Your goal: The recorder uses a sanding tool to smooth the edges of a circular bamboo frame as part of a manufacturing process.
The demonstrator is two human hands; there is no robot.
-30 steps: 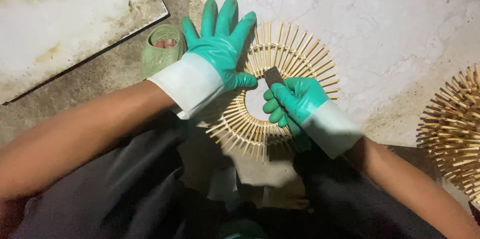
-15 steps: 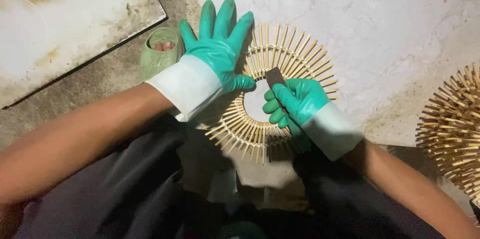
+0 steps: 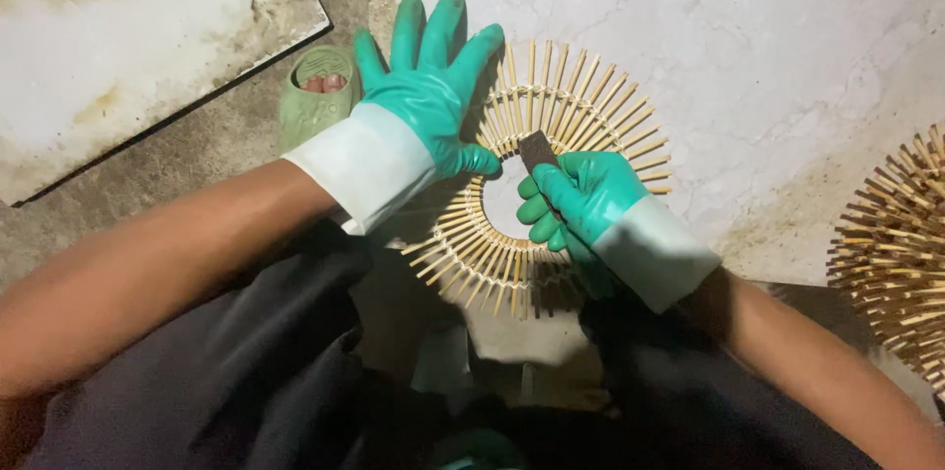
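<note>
Pinching a small dark block (image 3: 537, 149), the gloved right hand (image 3: 581, 202) works the bamboo ring's (image 3: 581, 106) inner edge; the left hand (image 3: 430, 101) lies open, flat on top. One slip could snap those thin sticks.

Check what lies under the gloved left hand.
The left hand lies flat on the round bamboo-stick ring, covering its upper-left spokes. Pale marbled floor shows around; beneath the palm is hidden.
</note>
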